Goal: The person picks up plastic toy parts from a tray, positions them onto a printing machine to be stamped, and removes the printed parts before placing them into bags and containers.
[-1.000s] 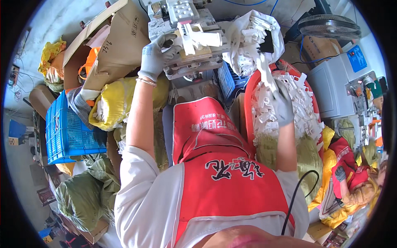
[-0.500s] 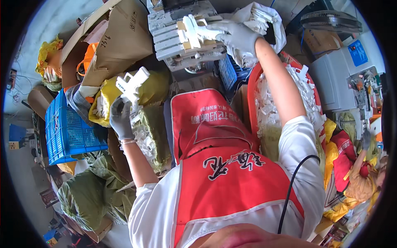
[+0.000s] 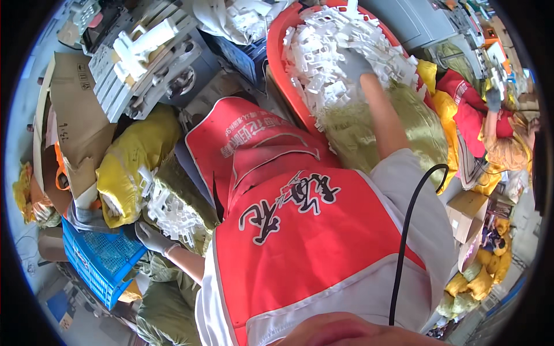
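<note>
My left hand (image 3: 153, 238), in a grey glove, is low at the left, beside the blue plastic basket (image 3: 104, 251) and a sack of white plastic parts (image 3: 176, 213). Its fingers look loosely stretched, and no part shows in them. At the upper right my gloved right hand (image 3: 356, 64) reaches into a heap of white plastic parts (image 3: 320, 63) in a red tub (image 3: 277, 43). Its fingertips are lost among the pieces, so its grip is unclear. A white gun-shaped plastic piece (image 3: 144, 49) lies on the grey metal machine bed (image 3: 118, 95).
A cardboard box (image 3: 78, 121) and a yellow sack (image 3: 138, 155) stand at the left. A green woven sack (image 3: 384, 127) hangs over the tub's near side. A white bag of parts (image 3: 245, 17) is behind. A co-worker in orange (image 3: 502, 141) works at the far right.
My right hand has left the machine for the red tub. My left hand has let go of its white piece and moved down toward the basket. The whole view has turned rightward.
</note>
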`<state>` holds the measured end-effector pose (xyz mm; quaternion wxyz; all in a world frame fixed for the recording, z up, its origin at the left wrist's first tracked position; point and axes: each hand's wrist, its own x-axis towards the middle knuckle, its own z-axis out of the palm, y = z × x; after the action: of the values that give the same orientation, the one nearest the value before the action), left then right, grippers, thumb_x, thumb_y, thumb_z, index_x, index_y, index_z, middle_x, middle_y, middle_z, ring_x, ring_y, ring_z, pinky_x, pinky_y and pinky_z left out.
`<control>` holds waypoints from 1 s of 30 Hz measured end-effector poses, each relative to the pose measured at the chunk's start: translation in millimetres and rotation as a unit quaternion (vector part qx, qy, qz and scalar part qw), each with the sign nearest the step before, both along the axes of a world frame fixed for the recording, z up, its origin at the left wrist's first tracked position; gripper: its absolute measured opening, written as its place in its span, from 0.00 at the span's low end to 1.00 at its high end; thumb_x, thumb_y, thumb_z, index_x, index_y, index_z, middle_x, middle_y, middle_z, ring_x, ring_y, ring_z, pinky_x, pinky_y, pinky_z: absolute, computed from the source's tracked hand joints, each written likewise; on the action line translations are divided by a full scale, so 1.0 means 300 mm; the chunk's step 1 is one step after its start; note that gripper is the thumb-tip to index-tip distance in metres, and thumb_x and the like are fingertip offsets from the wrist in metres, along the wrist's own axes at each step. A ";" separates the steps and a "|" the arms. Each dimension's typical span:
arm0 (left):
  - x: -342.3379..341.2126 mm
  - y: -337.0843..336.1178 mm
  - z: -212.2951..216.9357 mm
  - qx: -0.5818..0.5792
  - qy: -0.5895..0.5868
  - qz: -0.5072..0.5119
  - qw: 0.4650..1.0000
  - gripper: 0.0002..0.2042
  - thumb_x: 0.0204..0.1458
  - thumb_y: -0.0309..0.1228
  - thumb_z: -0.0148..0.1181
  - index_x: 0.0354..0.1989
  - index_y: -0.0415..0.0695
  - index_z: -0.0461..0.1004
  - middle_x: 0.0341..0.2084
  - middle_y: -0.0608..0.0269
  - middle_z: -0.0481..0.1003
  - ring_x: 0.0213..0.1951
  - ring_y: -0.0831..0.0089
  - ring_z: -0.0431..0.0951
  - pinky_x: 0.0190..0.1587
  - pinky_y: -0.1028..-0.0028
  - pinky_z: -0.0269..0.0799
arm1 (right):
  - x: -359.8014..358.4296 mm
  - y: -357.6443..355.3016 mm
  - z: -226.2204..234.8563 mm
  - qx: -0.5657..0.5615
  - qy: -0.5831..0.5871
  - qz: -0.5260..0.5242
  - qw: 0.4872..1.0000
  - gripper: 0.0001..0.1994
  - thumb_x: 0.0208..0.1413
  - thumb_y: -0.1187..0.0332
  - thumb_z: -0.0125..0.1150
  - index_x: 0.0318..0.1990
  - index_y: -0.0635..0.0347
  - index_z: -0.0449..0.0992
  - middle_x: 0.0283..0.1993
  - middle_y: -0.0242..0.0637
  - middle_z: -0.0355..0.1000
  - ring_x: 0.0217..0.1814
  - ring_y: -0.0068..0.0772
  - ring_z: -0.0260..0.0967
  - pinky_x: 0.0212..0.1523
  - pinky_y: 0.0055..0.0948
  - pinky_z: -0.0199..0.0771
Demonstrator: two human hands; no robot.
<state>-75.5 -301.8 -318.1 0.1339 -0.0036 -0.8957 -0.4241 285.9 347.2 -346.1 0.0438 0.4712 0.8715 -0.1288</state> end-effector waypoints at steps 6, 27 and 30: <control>0.004 0.331 0.064 -0.087 0.013 -0.165 0.982 0.13 0.57 0.30 0.53 0.46 0.34 0.73 0.40 0.58 0.77 0.41 0.73 0.75 0.46 0.74 0.70 | 0.026 0.002 -0.211 0.199 -0.075 0.085 0.973 0.24 0.48 0.67 0.54 0.57 0.41 0.67 0.59 0.33 0.63 0.63 0.41 0.57 0.56 0.38 0.66; 0.010 0.311 -0.008 -0.006 -0.092 -0.206 0.974 0.13 0.59 0.29 0.50 0.47 0.34 0.72 0.41 0.60 0.76 0.41 0.75 0.74 0.46 0.76 0.68 | 0.107 -0.051 0.071 -0.302 0.171 -0.066 0.935 0.18 0.57 0.55 0.53 0.48 0.57 0.73 0.41 0.40 0.75 0.39 0.30 0.73 0.37 0.29 0.72; 0.029 0.372 0.046 -0.050 -0.055 -0.222 0.972 0.13 0.57 0.29 0.51 0.45 0.33 0.74 0.39 0.57 0.77 0.41 0.72 0.75 0.47 0.74 0.68 | 0.021 0.001 -0.028 -0.119 0.074 0.012 0.990 0.22 0.53 0.55 0.54 0.54 0.51 0.69 0.49 0.44 0.72 0.50 0.45 0.70 0.49 0.39 0.69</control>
<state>-66.7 -190.1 -304.3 -0.0132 -0.1860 -0.8984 -0.3976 292.2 347.6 -354.5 0.0368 0.4411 0.8567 -0.2650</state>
